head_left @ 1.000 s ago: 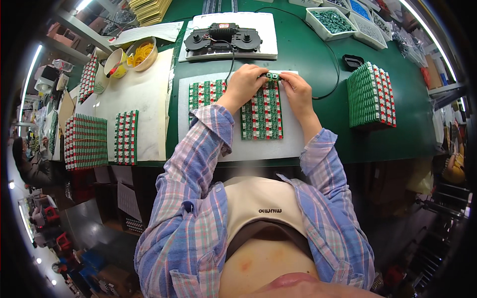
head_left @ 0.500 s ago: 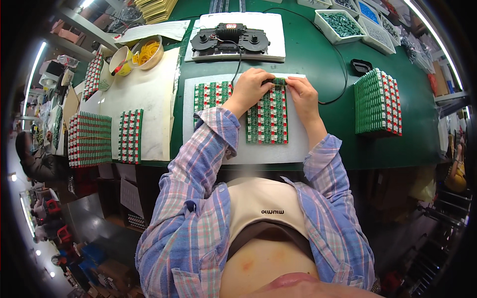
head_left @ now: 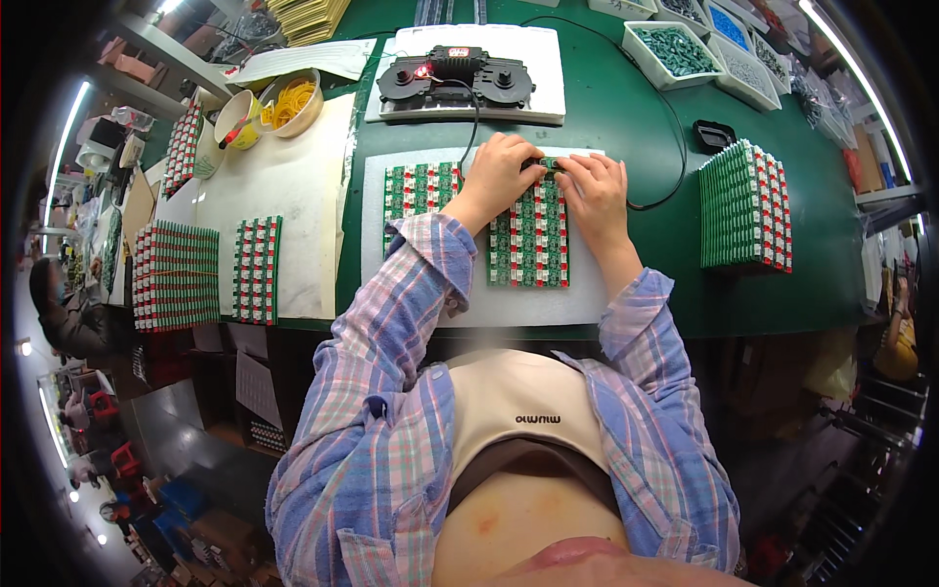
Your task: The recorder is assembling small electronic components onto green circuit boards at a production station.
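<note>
Between bowl [head_left: 309,115] of yellow bands [head_left: 290,100] and white tray [head_left: 695,80] of green parts [head_left: 673,49], clamps small board [head_left: 549,164] in left grip [head_left: 497,174] and right grip [head_left: 595,192], at far edge of circuit panel [head_left: 528,240], with forearms [head_left: 618,262] converging.

Tube lights at the left [head_left: 62,157] and upper right [head_left: 861,73] glare white; the green tabletop [head_left: 675,293] is evenly bright, the floor [head_left: 181,435] dim. Fisheye distortion bends straight edges toward a black rim; a pale, blurred smudge lies below centre.
</note>
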The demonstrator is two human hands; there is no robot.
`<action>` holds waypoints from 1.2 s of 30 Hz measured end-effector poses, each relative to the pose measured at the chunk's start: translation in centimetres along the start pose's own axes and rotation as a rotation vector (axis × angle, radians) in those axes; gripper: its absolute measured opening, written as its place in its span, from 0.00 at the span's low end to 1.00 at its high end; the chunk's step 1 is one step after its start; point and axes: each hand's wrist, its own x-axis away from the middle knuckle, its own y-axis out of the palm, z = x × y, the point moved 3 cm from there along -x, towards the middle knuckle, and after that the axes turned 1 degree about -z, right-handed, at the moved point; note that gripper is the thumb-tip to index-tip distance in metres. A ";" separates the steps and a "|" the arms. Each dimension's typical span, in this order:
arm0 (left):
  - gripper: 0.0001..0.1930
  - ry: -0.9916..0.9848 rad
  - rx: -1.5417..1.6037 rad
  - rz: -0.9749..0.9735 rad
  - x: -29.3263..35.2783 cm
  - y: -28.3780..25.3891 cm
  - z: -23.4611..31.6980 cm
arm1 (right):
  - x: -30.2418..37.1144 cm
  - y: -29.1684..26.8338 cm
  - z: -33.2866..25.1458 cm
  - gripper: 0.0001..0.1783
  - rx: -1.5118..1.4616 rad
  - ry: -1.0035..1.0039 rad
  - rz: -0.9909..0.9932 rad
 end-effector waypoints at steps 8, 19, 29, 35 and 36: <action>0.08 0.016 -0.001 -0.005 0.1 -0.2 0.0 | -0.1 -0.1 -0.4 0.14 0.041 -0.027 0.003; 0.09 0.030 -0.009 0.013 0.2 -0.2 0.4 | 0.0 0.1 0.9 0.15 -0.138 0.009 0.078; 0.10 0.056 -0.029 0.028 0.2 -0.1 0.3 | -0.1 -0.1 0.7 0.16 -0.155 0.002 0.078; 0.11 0.026 -0.038 0.008 0.2 0.0 0.3 | -0.1 -0.2 0.6 0.16 -0.158 -0.003 0.078; 0.11 0.024 -0.036 0.001 0.2 0.0 0.3 | -0.1 -0.1 0.6 0.16 -0.159 -0.005 0.078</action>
